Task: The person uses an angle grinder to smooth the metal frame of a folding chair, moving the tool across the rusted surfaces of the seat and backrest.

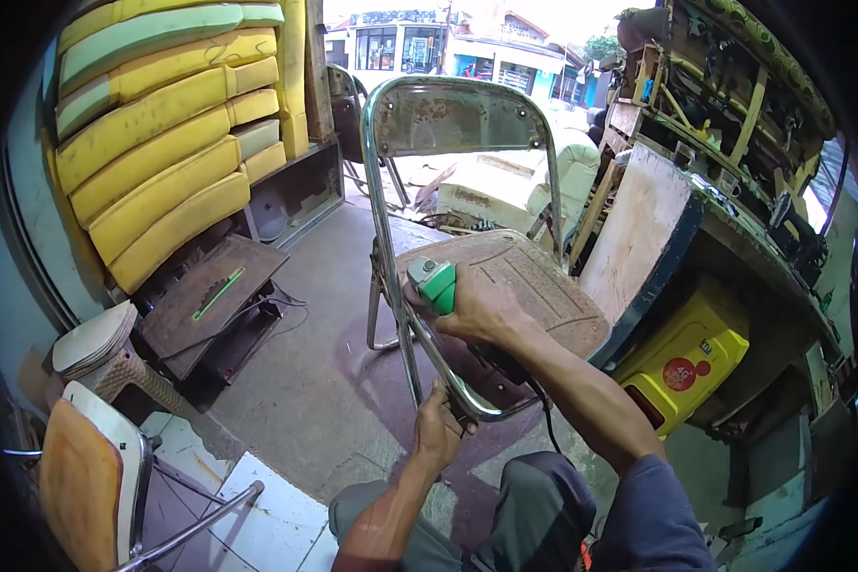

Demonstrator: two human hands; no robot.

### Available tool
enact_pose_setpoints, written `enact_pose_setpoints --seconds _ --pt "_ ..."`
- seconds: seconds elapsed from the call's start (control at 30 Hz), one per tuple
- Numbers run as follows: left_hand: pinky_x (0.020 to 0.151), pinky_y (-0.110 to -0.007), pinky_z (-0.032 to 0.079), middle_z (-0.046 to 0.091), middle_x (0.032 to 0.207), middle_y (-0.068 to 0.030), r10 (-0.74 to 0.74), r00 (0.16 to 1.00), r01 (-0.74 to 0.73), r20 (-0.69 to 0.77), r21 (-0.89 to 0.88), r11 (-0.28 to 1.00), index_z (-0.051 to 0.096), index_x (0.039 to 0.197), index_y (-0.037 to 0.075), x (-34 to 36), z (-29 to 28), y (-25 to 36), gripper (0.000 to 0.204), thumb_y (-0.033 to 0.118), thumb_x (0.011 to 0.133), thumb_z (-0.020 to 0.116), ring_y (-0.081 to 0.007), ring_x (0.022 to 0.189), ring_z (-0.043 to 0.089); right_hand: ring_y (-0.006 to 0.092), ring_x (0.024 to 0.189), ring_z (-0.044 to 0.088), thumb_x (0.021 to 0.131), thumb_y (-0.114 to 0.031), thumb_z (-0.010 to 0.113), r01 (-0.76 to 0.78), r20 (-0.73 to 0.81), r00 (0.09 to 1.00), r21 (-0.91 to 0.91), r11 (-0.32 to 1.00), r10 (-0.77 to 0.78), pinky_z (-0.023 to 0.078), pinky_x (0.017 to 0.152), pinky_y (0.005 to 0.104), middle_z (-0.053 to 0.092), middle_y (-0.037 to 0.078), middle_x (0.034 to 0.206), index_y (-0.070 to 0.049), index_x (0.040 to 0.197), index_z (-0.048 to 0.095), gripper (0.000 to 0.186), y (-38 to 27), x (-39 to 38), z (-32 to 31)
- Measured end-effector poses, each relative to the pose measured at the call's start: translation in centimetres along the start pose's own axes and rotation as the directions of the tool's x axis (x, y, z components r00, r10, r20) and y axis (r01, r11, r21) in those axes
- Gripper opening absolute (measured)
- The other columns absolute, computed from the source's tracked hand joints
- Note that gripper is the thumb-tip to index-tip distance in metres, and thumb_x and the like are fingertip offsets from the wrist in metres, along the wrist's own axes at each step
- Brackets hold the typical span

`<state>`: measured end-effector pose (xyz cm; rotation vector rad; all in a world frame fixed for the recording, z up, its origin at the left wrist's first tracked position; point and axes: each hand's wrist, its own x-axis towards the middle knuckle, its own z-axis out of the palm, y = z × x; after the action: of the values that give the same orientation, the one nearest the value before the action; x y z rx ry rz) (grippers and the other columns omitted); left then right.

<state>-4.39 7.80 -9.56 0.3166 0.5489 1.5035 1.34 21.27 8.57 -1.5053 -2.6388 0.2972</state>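
A metal folding chair (543,286) stands before me, its backrest and seat bare and rusty, its tube frame chromed. In my right hand (484,310) is a green angle grinder (437,286), its grey head close against the chair's left side tube. Whether its disc touches the metal is hidden. A black cord (547,415) hangs down behind my right forearm. Lower down, my left hand (437,431) is closed around the bottom of the chair frame, near the curved tube end.
Yellow foam pads (162,143) are stacked at the left above a low brown wooden table (210,296). An orange-seated chair (81,477) and a plastic stool (114,353) stand near left. To the right are a workbench (639,219) and a yellow container (691,357). A pale armchair (491,191) sits beyond.
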Motion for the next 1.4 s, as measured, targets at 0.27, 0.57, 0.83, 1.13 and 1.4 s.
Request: enact_pose_setpoints --seconds 0.27,0.57,0.83,1.13,1.4 --pt "0.058 -0.034 0.05 0.067 0.096 -0.0061 0.048 0.999 -0.048 0.011 0.014 0.999 0.06 0.115 0.01 0.2 -0.2 -0.1 0.041 0.046 0.109 0.041 -0.0185 0.078 0.064 0.0481 0.102 0.068 0.073 -0.039 0.079 0.021 0.033 0.999 0.112 0.994 -0.025 0.053 0.091 0.0522 0.068 0.034 0.108 0.004 0.131 0.047 0.079 1.0 -1.8 -0.9" --pt "0.06 -0.033 0.047 0.068 0.095 -0.0046 0.006 0.999 -0.005 -0.054 0.027 1.0 0.062 0.113 0.011 0.1 0.2 0.2 0.033 0.039 0.109 0.044 -0.0168 0.078 0.063 0.0449 0.104 0.069 0.072 -0.039 0.078 0.046 0.004 0.999 0.014 0.999 -0.046 0.054 0.093 0.0515 0.07 0.032 0.11 0.006 0.132 0.047 0.08 1.1 -2.0 -0.8" --pt "0.057 -0.03 0.046 0.07 0.099 -0.0056 -0.011 1.0 0.012 -0.027 0.055 0.998 0.061 0.114 0.009 -1.7 1.5 1.4 0.035 0.036 0.11 0.039 -0.0152 0.078 0.064 0.0478 0.108 0.067 0.072 -0.038 0.079 0.034 0.031 0.999 0.078 0.996 -0.037 0.053 0.094 0.0528 0.067 0.032 0.116 0.003 0.132 0.048 0.079 0.6 0.6 -1.0" --pt "0.054 -0.03 0.045 0.071 0.095 -0.0024 -0.04 0.998 0.041 -0.043 0.019 0.999 0.063 0.112 0.011 -2.1 0.3 1.9 0.035 0.039 0.11 0.042 -0.0143 0.077 0.066 0.0469 0.104 0.069 0.074 -0.036 0.078 0.103 -0.069 0.993 0.053 0.993 -0.099 0.054 0.092 0.0529 0.069 0.031 0.109 0.006 0.13 0.046 0.077 -0.9 4.7 0.3" --pt "0.053 -0.03 0.045 0.072 0.098 -0.0026 -0.071 0.997 0.072 -0.041 0.014 0.997 0.061 0.115 0.012 -2.5 0.0 2.3 0.034 0.038 0.111 0.04 -0.0141 0.078 0.066 0.0471 0.105 0.069 0.075 -0.038 0.076 0.037 -0.015 0.999 0.036 0.999 -0.036 0.054 0.093 0.052 0.07 0.031 0.11 0.008 0.129 0.044 0.078 -0.5 7.1 0.1"
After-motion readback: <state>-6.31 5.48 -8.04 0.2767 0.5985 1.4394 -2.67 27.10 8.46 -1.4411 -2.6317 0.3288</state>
